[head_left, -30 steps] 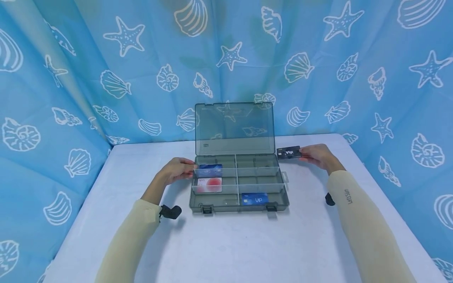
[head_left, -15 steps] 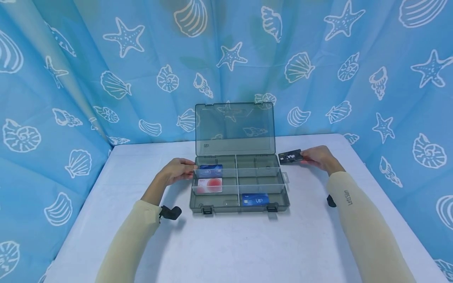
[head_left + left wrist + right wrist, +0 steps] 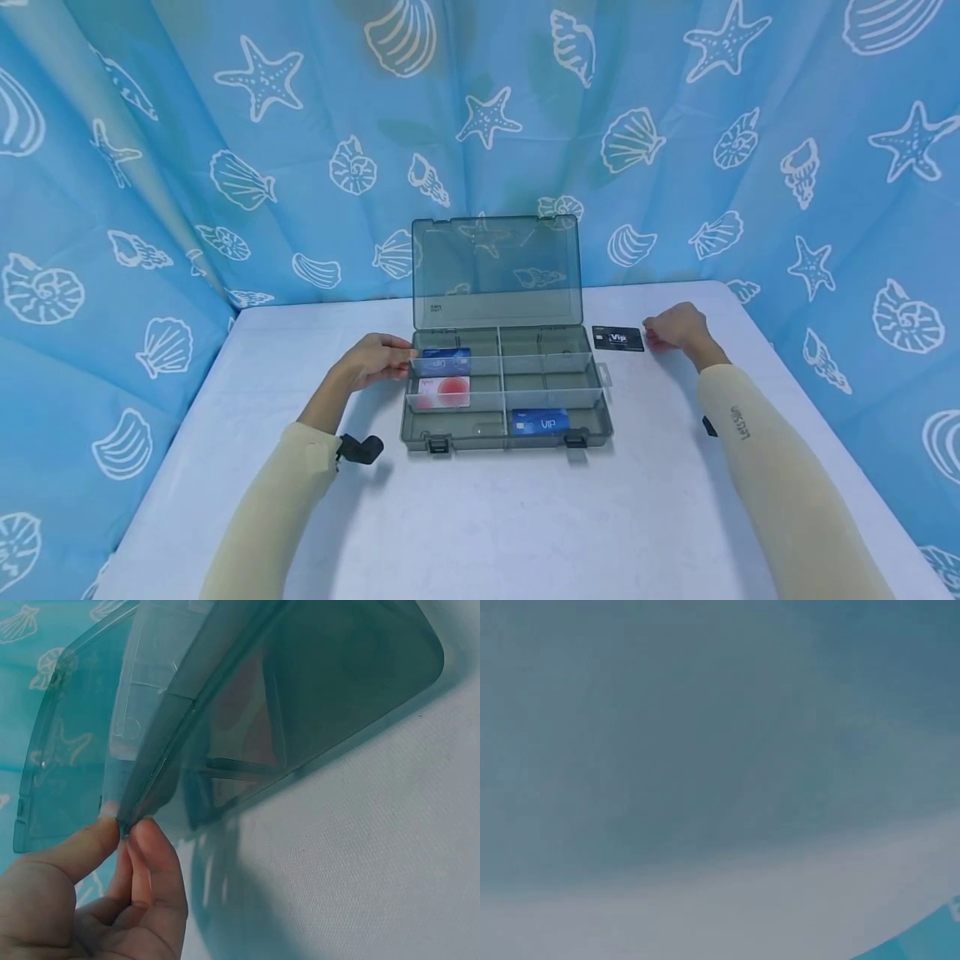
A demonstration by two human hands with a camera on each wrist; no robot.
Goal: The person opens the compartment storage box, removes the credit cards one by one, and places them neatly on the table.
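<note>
A smoky-grey plastic compartment box (image 3: 551,379) stands on the table with its lid (image 3: 498,275) raised. My left hand (image 3: 375,362) pinches the box's left wall between thumb and fingers; the left wrist view shows the thumb (image 3: 86,847) on one side of the edge. Inside lie a blue card (image 3: 446,362) at the back left, a white and red card (image 3: 444,392) in the middle left and a blue VIP card (image 3: 542,422) at the front right. A black Vip card (image 3: 618,338) lies on the table right of the box. Just right of it, my right hand (image 3: 678,325) holds nothing.
The white-covered table (image 3: 487,517) extends in front of the box and to both sides. A blue curtain (image 3: 480,158) with white shells and starfish hangs behind and along the sides. A clear hanging tab (image 3: 605,375) sticks out from the box's right side.
The black Vip card has gone down slightly toward me onto the table, and my right hand has let go of it and drawn a little right. My left hand keeps its pinch on the box.
</note>
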